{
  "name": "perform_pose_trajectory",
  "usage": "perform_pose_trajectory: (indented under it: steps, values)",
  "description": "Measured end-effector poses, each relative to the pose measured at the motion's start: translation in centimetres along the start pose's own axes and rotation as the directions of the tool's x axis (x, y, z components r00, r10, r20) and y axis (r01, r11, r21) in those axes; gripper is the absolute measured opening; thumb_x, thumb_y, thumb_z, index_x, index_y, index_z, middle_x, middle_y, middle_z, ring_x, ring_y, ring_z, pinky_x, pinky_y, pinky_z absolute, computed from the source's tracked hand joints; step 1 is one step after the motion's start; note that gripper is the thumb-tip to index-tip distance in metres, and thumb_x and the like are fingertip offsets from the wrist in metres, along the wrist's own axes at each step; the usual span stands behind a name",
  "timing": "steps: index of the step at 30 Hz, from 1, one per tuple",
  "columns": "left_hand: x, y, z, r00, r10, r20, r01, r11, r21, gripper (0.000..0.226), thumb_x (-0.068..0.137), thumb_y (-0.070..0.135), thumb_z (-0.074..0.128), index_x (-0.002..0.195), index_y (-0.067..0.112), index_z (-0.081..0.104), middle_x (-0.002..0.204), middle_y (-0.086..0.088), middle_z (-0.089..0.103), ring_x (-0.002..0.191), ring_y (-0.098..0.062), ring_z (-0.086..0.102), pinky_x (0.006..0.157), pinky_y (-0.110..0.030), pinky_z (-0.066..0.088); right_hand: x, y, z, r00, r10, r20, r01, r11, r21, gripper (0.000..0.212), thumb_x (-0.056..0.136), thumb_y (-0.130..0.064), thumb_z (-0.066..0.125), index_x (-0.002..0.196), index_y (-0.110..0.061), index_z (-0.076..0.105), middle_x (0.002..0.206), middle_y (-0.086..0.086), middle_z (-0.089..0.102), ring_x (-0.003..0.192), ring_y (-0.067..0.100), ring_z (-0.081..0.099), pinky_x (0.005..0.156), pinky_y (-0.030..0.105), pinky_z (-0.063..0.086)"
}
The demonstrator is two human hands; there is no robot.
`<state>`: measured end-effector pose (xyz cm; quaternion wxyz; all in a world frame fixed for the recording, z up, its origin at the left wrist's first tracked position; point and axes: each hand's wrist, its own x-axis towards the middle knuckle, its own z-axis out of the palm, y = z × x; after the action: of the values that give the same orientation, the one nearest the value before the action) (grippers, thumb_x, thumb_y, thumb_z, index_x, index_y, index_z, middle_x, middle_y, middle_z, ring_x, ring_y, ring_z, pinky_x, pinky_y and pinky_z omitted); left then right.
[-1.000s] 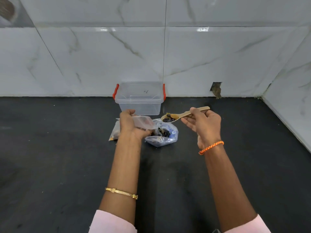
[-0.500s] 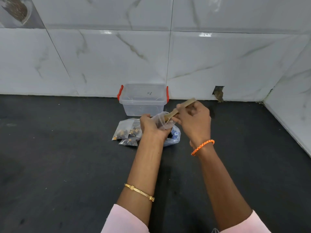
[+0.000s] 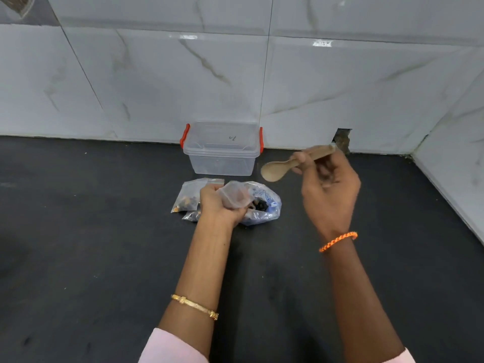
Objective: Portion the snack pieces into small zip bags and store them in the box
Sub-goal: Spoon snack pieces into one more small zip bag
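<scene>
1. We note the left hand point(image 3: 221, 205) in a closed grip round a small zip bag point(image 3: 234, 196), mouth up.
2. Right hand point(image 3: 328, 187) grips a wooden spoon point(image 3: 275, 171), bowl bare, raised beside the box point(image 3: 222, 150).
3. Snack bag point(image 3: 264, 205) and filled zip bags point(image 3: 187, 197) lie on the bench point(image 3: 78, 231).

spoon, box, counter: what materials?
Spoon: looks like wood, matte pale tan, though motion blur hides any grain. Box: clear plastic, see-through walls and lid, red clip handles. Counter: dark matte stone or laminate, faintly speckled; can't tell which.
</scene>
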<state>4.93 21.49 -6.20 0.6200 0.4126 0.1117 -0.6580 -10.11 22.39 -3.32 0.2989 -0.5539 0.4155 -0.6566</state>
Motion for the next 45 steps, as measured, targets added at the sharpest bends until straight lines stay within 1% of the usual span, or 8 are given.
perform_pose_trajectory:
  steps: [5, 8, 13, 21, 25, 32, 35, 45]
  values:
    - [1.6, -1.7, -2.6, 0.984, 0.041, -0.171, 0.0, 0.972, 0.235, 0.019, 0.084, 0.011, 0.051, 0.101, 0.004, 0.054, 0.083, -0.011, 0.057, 0.057, -0.019, 0.051, 0.046, -0.022, 0.048, -2.2, 4.6, 0.2, 0.992, -0.007, 0.125, 0.031, 0.981, -0.19, 0.01, 0.087, -0.001, 0.064, 0.084, -0.01, 0.064, 0.082, -0.002, 0.068, 0.075, 0.009, 0.068, 0.071, 0.024, 0.056]
    - [2.5, -4.4, -2.9, 0.94, 0.152, -0.305, -0.035, 0.934, 0.356, 0.057, 0.071, 0.017, 0.074, 0.119, 0.003, 0.047, 0.111, -0.017, 0.062, 0.077, -0.027, 0.064, 0.062, -0.034, 0.057, -3.5, 7.5, 0.5, 0.952, -0.063, 0.298, 0.171, 0.92, -0.352, 0.008, 0.084, 0.002, 0.062, 0.085, -0.004, 0.066, 0.084, 0.002, 0.068, 0.076, 0.015, 0.065, 0.073, 0.021, 0.054]
    - [3.2, -6.5, -1.7, 0.886, 0.348, -0.305, -0.186, 0.871, 0.456, 0.049, 0.081, -0.005, 0.061, 0.122, 0.008, 0.038, 0.117, -0.021, 0.056, 0.094, -0.032, 0.064, 0.08, -0.045, 0.057, -2.8, 8.2, -0.8, 0.928, -0.02, 0.373, 0.211, 0.852, -0.48, 0.008, 0.084, 0.002, 0.063, 0.081, -0.005, 0.064, 0.076, 0.003, 0.066, 0.07, 0.015, 0.061, 0.066, 0.01, 0.045]
    - [3.6, -6.5, -1.8, 0.922, 0.299, -0.245, -0.112, 0.814, 0.57, 0.038, 0.085, -0.011, 0.045, 0.122, -0.008, 0.051, 0.113, -0.025, 0.062, 0.098, -0.036, 0.065, 0.074, -0.037, 0.054, -3.0, 8.6, -1.5, 0.984, -0.082, 0.158, 0.153, 0.843, -0.516, 0.01, 0.084, 0.003, 0.061, 0.079, -0.005, 0.063, 0.074, 0.004, 0.065, 0.067, 0.015, 0.06, 0.064, 0.013, 0.046]
    - [3.8, -6.1, -1.7, 0.956, 0.219, -0.196, -0.079, 0.833, 0.547, 0.036, 0.085, -0.008, 0.048, 0.12, -0.007, 0.054, 0.097, -0.02, 0.062, 0.075, -0.028, 0.063, 0.052, -0.028, 0.051, -3.5, 6.9, -0.7, 0.998, -0.064, 0.02, 0.067, 0.937, -0.344, 0.008, 0.087, -0.004, 0.063, 0.081, -0.008, 0.064, 0.076, 0.002, 0.066, 0.071, 0.015, 0.064, 0.064, 0.019, 0.053]
    - [4.3, -5.4, -1.7, 0.975, 0.164, -0.148, -0.065, 0.854, 0.516, 0.032, 0.084, -0.005, 0.051, 0.114, -0.005, 0.061, 0.092, -0.02, 0.065, 0.063, -0.025, 0.061, 0.057, -0.031, 0.053, -3.6, 8.5, 0.7, 0.991, -0.06, 0.118, 0.092, 0.952, -0.291, 0.008, 0.085, -0.003, 0.061, 0.087, -0.004, 0.068, 0.085, 0.003, 0.069, 0.081, 0.014, 0.066, 0.071, 0.03, 0.057]
    - [4.4, -5.1, -2.0, 0.977, 0.156, -0.146, -0.061, 0.859, 0.508, 0.03, 0.085, -0.002, 0.047, 0.112, -0.003, 0.06, 0.076, -0.015, 0.06, 0.053, -0.021, 0.056, 0.04, -0.021, 0.045, -4.1, 9.7, 0.9, 0.993, -0.038, 0.113, 0.075, 0.935, -0.346, 0.012, 0.084, 0.003, 0.058, 0.088, -0.005, 0.067, 0.085, 0.003, 0.07, 0.081, 0.011, 0.065, 0.072, 0.029, 0.056]
    - [4.4, -5.4, -3.1, 0.99, 0.093, -0.103, -0.04, 0.901, 0.432, 0.016, 0.088, 0.0, 0.043, 0.077, 0.006, 0.053, 0.061, -0.008, 0.05, 0.03, -0.01, 0.048, 0.037, -0.016, 0.038, -4.2, 11.1, 2.0, 0.951, 0.236, -0.198, -0.296, 0.877, -0.379, 0.008, 0.088, -0.01, 0.062, 0.084, -0.003, 0.062, 0.076, 0.003, 0.067, 0.072, 0.021, 0.067, 0.07, 0.037, 0.055]
